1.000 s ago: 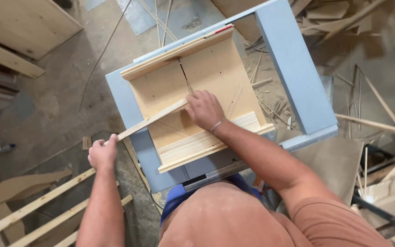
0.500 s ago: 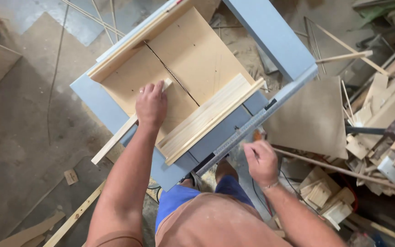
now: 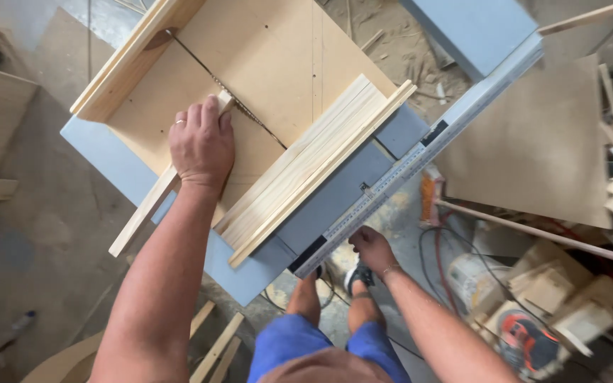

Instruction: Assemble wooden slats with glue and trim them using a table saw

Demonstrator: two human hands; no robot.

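On the sled (image 3: 278, 50), left hand (image 3: 201, 142) presses flat, holding down a wooden strip (image 3: 143, 213).

Dusty concrete floor (image 3: 51, 234); wood offcuts (image 3: 569, 298) piled right; plywood sheet (image 3: 533, 142); daylight.

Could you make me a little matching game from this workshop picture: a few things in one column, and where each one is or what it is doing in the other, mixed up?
Things:
1. left hand
2. right hand
3. wooden strip
4. metal ruler rail

Places or states:
A. runs along the front edge of the blue saw table
B. pressed flat on the wooden strip
C. sticks out past the left edge of the plywood sled
D. low, just under the table's front edge

Pairs: 1-B, 2-D, 3-C, 4-A
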